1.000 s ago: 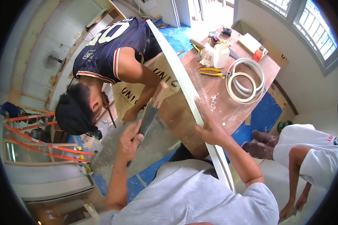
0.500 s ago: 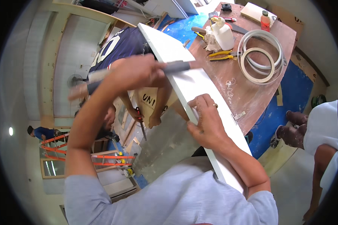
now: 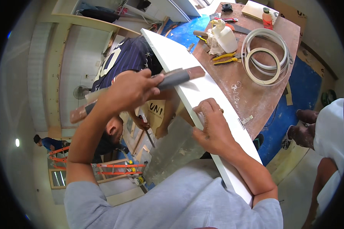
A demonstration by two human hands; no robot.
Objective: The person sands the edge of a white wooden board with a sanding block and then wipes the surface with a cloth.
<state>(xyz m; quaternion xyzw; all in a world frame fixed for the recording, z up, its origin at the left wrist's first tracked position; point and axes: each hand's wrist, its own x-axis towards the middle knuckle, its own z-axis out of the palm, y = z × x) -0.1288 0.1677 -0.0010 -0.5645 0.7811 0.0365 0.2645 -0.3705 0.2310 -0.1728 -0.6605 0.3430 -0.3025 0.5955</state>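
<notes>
A long white panel [image 3: 202, 89] slants from the upper middle down to my right side. My left hand [image 3: 135, 91] is closed round a long bar-shaped block [image 3: 176, 79] with brown ends and dark grey wrapping, which looks like a sanding block. The block crosses over the panel's left edge; I cannot tell whether it touches. Farther down, my right hand [image 3: 214, 128] holds the panel, fingers bent toward its left edge and thumb at that edge. My right forearm lies along the panel. Beyond my left hand, a co-worker's hand [image 3: 142, 124] holds a thin dark tool [image 3: 150, 138].
A brown worktable [image 3: 256, 105] carries coiled edging strip [image 3: 283, 51], yellow-handled pliers [image 3: 225, 59], a white bottle [image 3: 225, 39] and a red bottle [image 3: 268, 19]. The bent-over co-worker [image 3: 128, 61] is close at left. Another person [image 3: 330, 126] stands at right. An orange ladder [image 3: 118, 170] is at far left.
My left hand and the block have come a little toward me and look less blurred. My right hand stays on the panel. The co-worker's head and tool have shifted rightward in view.
</notes>
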